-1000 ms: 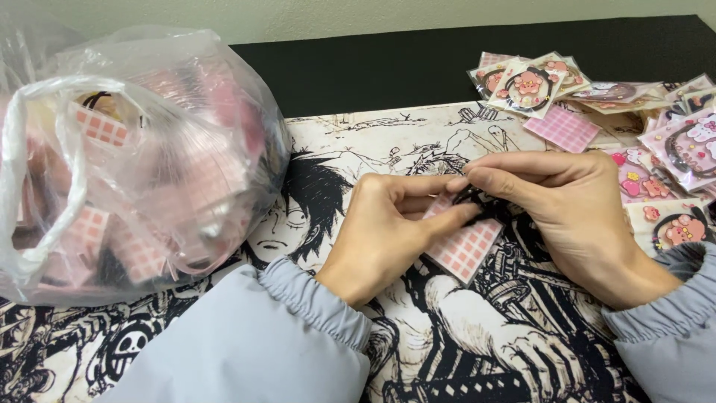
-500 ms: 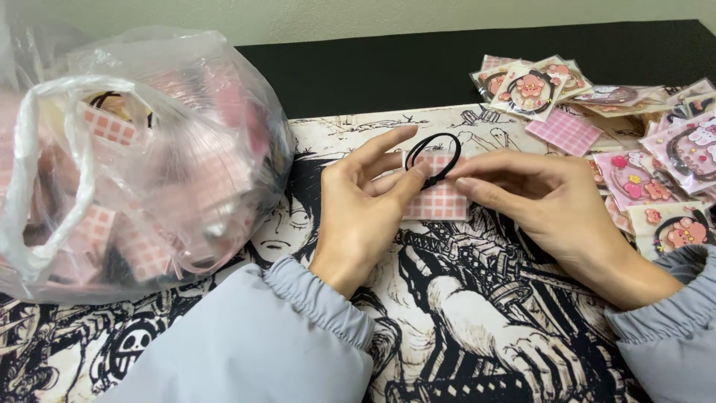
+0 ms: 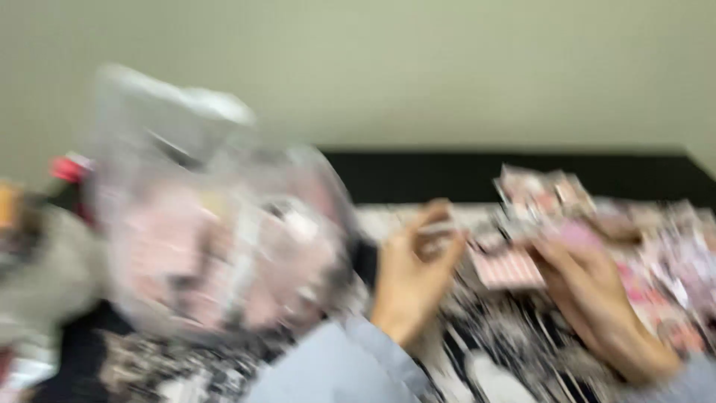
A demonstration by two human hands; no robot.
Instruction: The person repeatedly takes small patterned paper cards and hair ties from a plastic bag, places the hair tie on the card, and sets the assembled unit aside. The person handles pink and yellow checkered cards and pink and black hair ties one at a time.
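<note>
The whole view is smeared by motion. My left hand [image 3: 414,276] is raised beside the bag with its fingers curled upward; the blur hides whether anything is in them. My right hand [image 3: 589,291] lies to the right, its fingertips on the right edge of a pink checked card [image 3: 507,269] that sits between the two hands. Both wrists wear pale blue-grey sleeves. The hands are over a black-and-white cartoon-print mat [image 3: 514,351].
A large clear plastic bag [image 3: 216,246] full of pink packets stands at the left. A pile of pink cards [image 3: 567,194] spreads along the right. Behind is a black tabletop [image 3: 418,175] and a pale wall. Grey and red items [image 3: 45,276] sit at the far left.
The camera has swung up and left, blurring everything. My hands have drawn apart; the card now sits by the right hand and the left hand has lifted. The black loop is no longer discernible.
</note>
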